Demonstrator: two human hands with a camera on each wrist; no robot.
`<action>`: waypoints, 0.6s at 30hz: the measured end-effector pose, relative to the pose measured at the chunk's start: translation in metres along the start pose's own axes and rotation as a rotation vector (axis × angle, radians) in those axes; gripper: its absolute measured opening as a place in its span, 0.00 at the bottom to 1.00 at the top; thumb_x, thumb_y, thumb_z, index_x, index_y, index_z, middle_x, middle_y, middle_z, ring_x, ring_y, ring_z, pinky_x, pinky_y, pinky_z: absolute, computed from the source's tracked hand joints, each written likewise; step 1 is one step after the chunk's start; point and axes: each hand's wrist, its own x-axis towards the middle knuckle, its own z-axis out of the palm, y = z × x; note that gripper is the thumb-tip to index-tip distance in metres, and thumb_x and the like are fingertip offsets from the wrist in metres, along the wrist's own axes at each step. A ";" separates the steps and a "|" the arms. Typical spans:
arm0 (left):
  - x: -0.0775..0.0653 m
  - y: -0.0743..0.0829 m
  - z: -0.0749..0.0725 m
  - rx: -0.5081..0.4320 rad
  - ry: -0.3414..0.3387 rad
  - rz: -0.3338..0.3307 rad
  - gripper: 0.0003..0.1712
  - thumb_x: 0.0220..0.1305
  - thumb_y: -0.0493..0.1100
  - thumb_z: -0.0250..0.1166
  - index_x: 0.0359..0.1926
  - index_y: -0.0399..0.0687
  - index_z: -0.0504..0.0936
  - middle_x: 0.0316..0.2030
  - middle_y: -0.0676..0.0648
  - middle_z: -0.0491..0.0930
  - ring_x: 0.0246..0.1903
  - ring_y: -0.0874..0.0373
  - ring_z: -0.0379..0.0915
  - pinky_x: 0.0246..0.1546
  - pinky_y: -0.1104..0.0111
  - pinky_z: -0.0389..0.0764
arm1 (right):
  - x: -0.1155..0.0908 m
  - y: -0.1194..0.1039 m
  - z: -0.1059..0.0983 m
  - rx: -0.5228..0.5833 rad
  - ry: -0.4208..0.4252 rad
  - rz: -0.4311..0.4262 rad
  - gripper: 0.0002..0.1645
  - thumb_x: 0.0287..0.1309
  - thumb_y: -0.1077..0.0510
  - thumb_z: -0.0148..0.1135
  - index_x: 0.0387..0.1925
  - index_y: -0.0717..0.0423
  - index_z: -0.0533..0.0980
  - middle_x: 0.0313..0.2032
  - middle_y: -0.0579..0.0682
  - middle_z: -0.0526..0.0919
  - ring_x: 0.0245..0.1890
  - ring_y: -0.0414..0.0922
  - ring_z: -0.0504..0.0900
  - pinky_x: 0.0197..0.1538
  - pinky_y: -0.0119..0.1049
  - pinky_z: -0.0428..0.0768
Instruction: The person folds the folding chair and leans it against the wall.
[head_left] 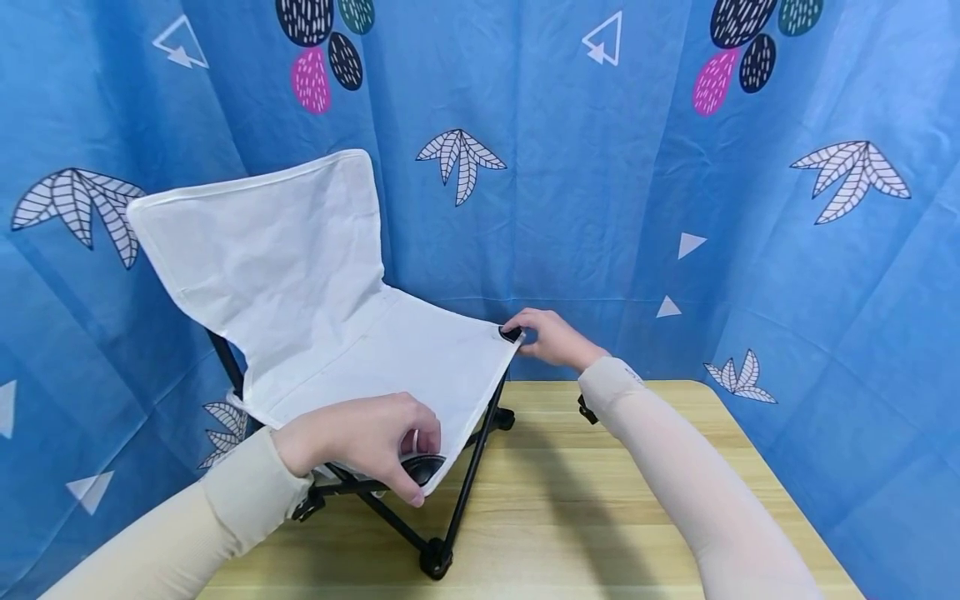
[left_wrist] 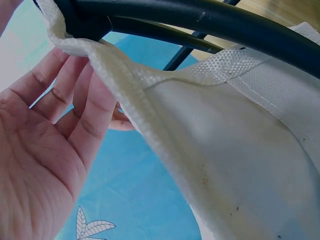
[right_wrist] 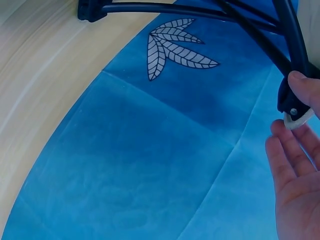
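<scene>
A folding chair (head_left: 367, 358) with a white fabric seat and backrest stands on the table, its back toward the left. Black tubes (head_left: 470, 479) make up its crossed legs. My left hand (head_left: 367, 433) curls over the near front corner of the seat, thumb and fingers around the black corner cap (head_left: 424, 469). From below, the left wrist view shows its fingers against the fabric edge (left_wrist: 125, 82). The far front corner is pinched by my right hand (head_left: 551, 336). In the right wrist view, that thumb (right_wrist: 304, 90) presses the black corner joint (right_wrist: 288, 100), fingertips at the white rim.
Under the chair is a wooden table (head_left: 555, 500), its rounded far corner on the right. A blue patterned curtain (head_left: 600, 208) hangs close behind and along both sides. Black foot joints (head_left: 436, 558) of the chair rest on the tabletop.
</scene>
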 end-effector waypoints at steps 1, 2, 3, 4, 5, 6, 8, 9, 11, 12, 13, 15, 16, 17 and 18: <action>0.000 0.000 0.000 -0.003 -0.001 0.001 0.20 0.48 0.54 0.88 0.39 0.58 0.88 0.33 0.65 0.82 0.29 0.70 0.77 0.35 0.74 0.81 | -0.001 0.000 -0.001 0.003 0.001 0.000 0.24 0.66 0.65 0.76 0.63 0.56 0.85 0.62 0.56 0.86 0.63 0.56 0.84 0.67 0.54 0.83; -0.001 0.001 0.000 -0.005 -0.002 0.002 0.20 0.48 0.54 0.88 0.38 0.58 0.88 0.33 0.65 0.82 0.29 0.70 0.77 0.35 0.74 0.81 | -0.002 0.001 -0.001 0.007 0.003 0.001 0.24 0.66 0.65 0.76 0.63 0.56 0.85 0.61 0.56 0.86 0.61 0.56 0.84 0.65 0.53 0.84; -0.001 0.001 0.000 -0.008 -0.004 0.002 0.20 0.48 0.53 0.88 0.38 0.59 0.88 0.33 0.65 0.82 0.29 0.70 0.77 0.35 0.74 0.82 | -0.003 0.001 -0.002 0.009 0.005 0.000 0.24 0.66 0.65 0.76 0.62 0.56 0.85 0.61 0.56 0.87 0.59 0.55 0.84 0.64 0.53 0.84; -0.002 0.002 0.000 -0.012 -0.006 0.002 0.20 0.48 0.53 0.88 0.38 0.58 0.88 0.33 0.65 0.82 0.29 0.70 0.77 0.35 0.74 0.82 | -0.005 0.001 -0.002 0.013 0.006 0.002 0.23 0.66 0.65 0.76 0.62 0.56 0.85 0.60 0.56 0.87 0.58 0.54 0.84 0.62 0.52 0.84; -0.002 0.002 -0.001 -0.014 -0.008 0.001 0.20 0.48 0.53 0.88 0.38 0.59 0.88 0.33 0.65 0.82 0.30 0.70 0.77 0.35 0.74 0.82 | -0.006 0.001 -0.003 0.018 0.007 0.004 0.23 0.65 0.65 0.76 0.61 0.56 0.85 0.60 0.56 0.87 0.56 0.54 0.84 0.60 0.51 0.84; -0.002 0.002 -0.001 -0.016 -0.011 0.001 0.20 0.48 0.53 0.88 0.38 0.58 0.88 0.33 0.65 0.82 0.30 0.70 0.77 0.35 0.74 0.82 | -0.007 0.002 -0.004 0.021 0.010 0.002 0.23 0.65 0.66 0.76 0.61 0.56 0.86 0.59 0.56 0.87 0.55 0.53 0.83 0.59 0.50 0.84; -0.003 0.003 0.000 -0.013 -0.014 0.003 0.20 0.48 0.54 0.88 0.38 0.58 0.88 0.33 0.65 0.82 0.29 0.70 0.78 0.35 0.74 0.82 | -0.009 0.003 -0.005 0.032 0.010 0.006 0.23 0.64 0.66 0.76 0.60 0.57 0.86 0.59 0.56 0.87 0.52 0.53 0.82 0.56 0.49 0.83; -0.004 0.004 0.000 -0.012 -0.015 0.005 0.20 0.48 0.53 0.88 0.38 0.58 0.88 0.33 0.65 0.82 0.29 0.70 0.78 0.35 0.74 0.82 | -0.010 0.003 -0.005 0.035 0.010 0.003 0.23 0.64 0.66 0.76 0.60 0.57 0.86 0.58 0.55 0.88 0.52 0.52 0.82 0.56 0.48 0.83; -0.004 0.005 0.001 -0.006 -0.017 0.011 0.20 0.48 0.53 0.88 0.38 0.58 0.87 0.33 0.65 0.82 0.29 0.70 0.78 0.34 0.74 0.82 | -0.013 0.004 -0.006 0.041 0.014 -0.002 0.22 0.63 0.67 0.75 0.59 0.57 0.87 0.57 0.55 0.88 0.51 0.51 0.82 0.55 0.47 0.83; -0.004 0.006 0.001 -0.004 -0.018 0.014 0.20 0.48 0.53 0.88 0.38 0.58 0.87 0.33 0.65 0.82 0.29 0.71 0.78 0.34 0.75 0.82 | -0.014 0.005 -0.006 0.044 0.011 -0.002 0.22 0.63 0.68 0.75 0.58 0.57 0.87 0.57 0.55 0.88 0.51 0.53 0.83 0.55 0.47 0.83; -0.004 0.006 0.002 -0.002 -0.018 0.016 0.20 0.48 0.53 0.88 0.38 0.58 0.87 0.33 0.65 0.82 0.29 0.71 0.78 0.34 0.75 0.82 | -0.015 0.006 -0.006 0.047 0.011 -0.003 0.22 0.62 0.68 0.75 0.58 0.57 0.87 0.56 0.55 0.88 0.50 0.52 0.83 0.55 0.48 0.84; -0.004 0.008 0.002 0.001 -0.020 0.019 0.20 0.48 0.53 0.88 0.38 0.58 0.87 0.32 0.66 0.81 0.29 0.71 0.77 0.34 0.75 0.81 | -0.018 0.006 -0.008 0.047 0.017 -0.012 0.22 0.61 0.68 0.74 0.57 0.57 0.87 0.56 0.54 0.88 0.50 0.52 0.84 0.55 0.49 0.84; -0.004 0.008 0.002 0.000 -0.021 0.021 0.19 0.48 0.53 0.88 0.38 0.58 0.87 0.32 0.66 0.81 0.29 0.71 0.77 0.34 0.75 0.81 | -0.020 0.006 -0.009 0.048 0.021 -0.013 0.22 0.61 0.68 0.74 0.56 0.57 0.87 0.55 0.54 0.89 0.50 0.52 0.84 0.55 0.50 0.84; -0.004 0.009 0.002 -0.002 -0.022 0.023 0.19 0.48 0.53 0.87 0.38 0.58 0.87 0.32 0.66 0.81 0.29 0.71 0.77 0.34 0.75 0.81 | -0.022 0.006 -0.010 0.050 0.024 -0.013 0.21 0.60 0.69 0.74 0.56 0.57 0.87 0.55 0.54 0.89 0.50 0.52 0.84 0.55 0.51 0.84; -0.004 0.009 0.002 -0.004 -0.024 0.025 0.19 0.48 0.53 0.87 0.38 0.58 0.87 0.32 0.66 0.81 0.29 0.71 0.77 0.34 0.75 0.81 | -0.024 0.006 -0.010 0.055 0.027 -0.012 0.21 0.60 0.69 0.74 0.56 0.57 0.87 0.55 0.54 0.89 0.50 0.52 0.84 0.56 0.51 0.85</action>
